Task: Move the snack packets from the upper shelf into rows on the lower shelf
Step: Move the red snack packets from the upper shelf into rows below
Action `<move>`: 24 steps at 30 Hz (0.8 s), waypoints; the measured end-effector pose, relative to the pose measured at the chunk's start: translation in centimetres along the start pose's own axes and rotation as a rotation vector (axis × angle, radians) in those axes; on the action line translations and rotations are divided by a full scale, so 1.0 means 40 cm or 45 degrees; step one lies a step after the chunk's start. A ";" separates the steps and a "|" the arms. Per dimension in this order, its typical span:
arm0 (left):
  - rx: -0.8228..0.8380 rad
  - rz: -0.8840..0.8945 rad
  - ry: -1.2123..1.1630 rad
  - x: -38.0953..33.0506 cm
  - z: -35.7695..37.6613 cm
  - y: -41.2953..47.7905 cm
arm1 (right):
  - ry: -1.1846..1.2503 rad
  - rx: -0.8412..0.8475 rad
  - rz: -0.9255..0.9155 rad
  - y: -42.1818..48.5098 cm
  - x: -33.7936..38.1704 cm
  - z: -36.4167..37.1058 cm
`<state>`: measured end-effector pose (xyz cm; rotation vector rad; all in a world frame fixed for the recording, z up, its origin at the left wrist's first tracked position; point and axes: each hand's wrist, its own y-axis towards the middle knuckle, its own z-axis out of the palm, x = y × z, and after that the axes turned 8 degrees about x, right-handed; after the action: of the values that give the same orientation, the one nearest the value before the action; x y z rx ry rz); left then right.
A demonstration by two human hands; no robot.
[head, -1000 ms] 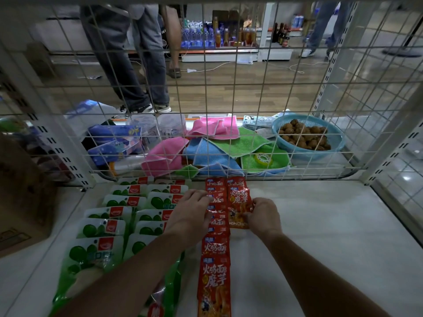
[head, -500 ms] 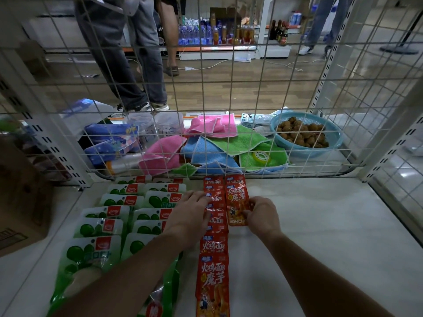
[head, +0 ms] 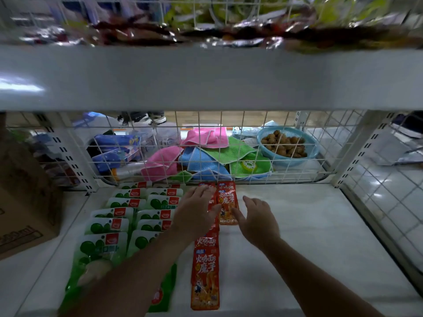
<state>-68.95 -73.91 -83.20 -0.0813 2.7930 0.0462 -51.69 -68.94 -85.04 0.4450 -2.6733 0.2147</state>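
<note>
On the white lower shelf (head: pixel 309 236), two rows of green snack packets (head: pixel 114 225) lie at the left. A row of red packets (head: pixel 204 277) runs front to back beside them. One more red packet (head: pixel 227 202) starts a second red row at the back. My left hand (head: pixel 194 211) hovers open over the red row, fingers spread. My right hand (head: pixel 256 218) is open just right of the back red packet, holding nothing. The upper shelf (head: pixel 206 76) spans the top, with a blurred pile of snack packets (head: pixel 229 26) on it.
A wire mesh back panel (head: pixel 251 145) closes the lower shelf. Behind it lie coloured cloths (head: pixel 219 152) and a blue basket (head: pixel 288 147) of brown round things. A cardboard box (head: pixel 23 213) stands at the left.
Both hands have let go of the back red packet and drawn back, open. The view has tilted up, bringing the upper shelf into sight.
</note>
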 end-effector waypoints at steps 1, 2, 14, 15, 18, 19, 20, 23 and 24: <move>0.007 0.004 -0.003 -0.011 -0.016 -0.011 | -0.042 -0.008 -0.043 -0.021 0.007 -0.019; 0.020 0.018 0.002 -0.021 -0.034 -0.024 | -0.082 -0.004 -0.081 -0.041 0.015 -0.040; 0.026 -0.011 0.081 -0.150 -0.325 -0.265 | -0.383 0.068 -0.283 -0.315 0.180 -0.343; 0.004 -0.019 0.081 -0.161 -0.346 -0.290 | -0.391 0.070 -0.273 -0.338 0.196 -0.363; -0.038 0.000 0.134 -0.187 -0.407 -0.360 | -0.405 0.025 -0.270 -0.400 0.235 -0.414; -0.048 0.008 0.142 -0.196 -0.427 -0.384 | -0.408 -0.013 -0.283 -0.421 0.248 -0.431; -0.063 0.012 0.149 -0.202 -0.446 -0.405 | -0.407 -0.057 -0.304 -0.440 0.261 -0.447; -0.093 0.038 0.200 -0.225 -0.509 -0.462 | -0.408 -0.107 -0.353 -0.489 0.296 -0.499; -0.088 0.044 0.211 -0.233 -0.530 -0.479 | -0.413 -0.095 -0.349 -0.508 0.312 -0.520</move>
<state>-66.21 -93.44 -60.51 -0.0556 2.9584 0.1511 -47.63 -86.92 -59.34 0.8800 -2.8757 -0.0434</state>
